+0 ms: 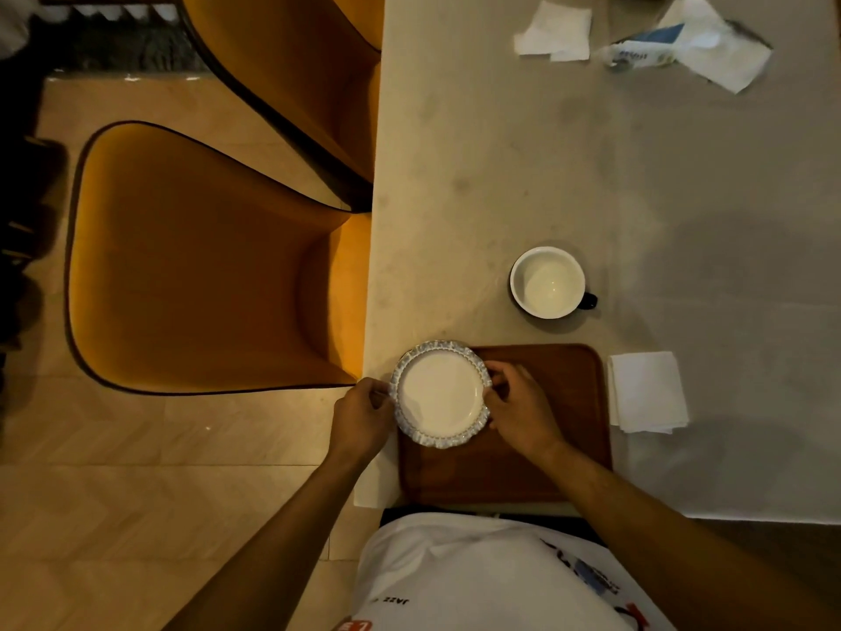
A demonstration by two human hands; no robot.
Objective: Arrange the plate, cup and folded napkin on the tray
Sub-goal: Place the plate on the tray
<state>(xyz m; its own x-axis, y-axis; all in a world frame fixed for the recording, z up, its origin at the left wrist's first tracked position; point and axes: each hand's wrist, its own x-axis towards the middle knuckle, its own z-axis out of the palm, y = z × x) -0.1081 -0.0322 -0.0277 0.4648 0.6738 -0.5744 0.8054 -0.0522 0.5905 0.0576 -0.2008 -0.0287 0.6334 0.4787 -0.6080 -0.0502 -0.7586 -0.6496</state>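
Note:
A small white plate (440, 394) with a blue scalloped rim sits over the left end of the brown wooden tray (559, 371). My left hand (362, 414) grips the plate's left edge and my right hand (521, 409) grips its right edge. Whether the plate rests on the tray or hangs just above it, I cannot tell. A dark cup (548, 282) with a white inside stands on the table beyond the tray. To the right of the tray a folded white napkin (648, 392) lies flat.
The pale table (500, 152) ends at its left edge beside two orange chairs (205, 266). Loose napkins (553, 31) and an open napkin packet (682, 43) lie at the far end. Wooden floor is at the left.

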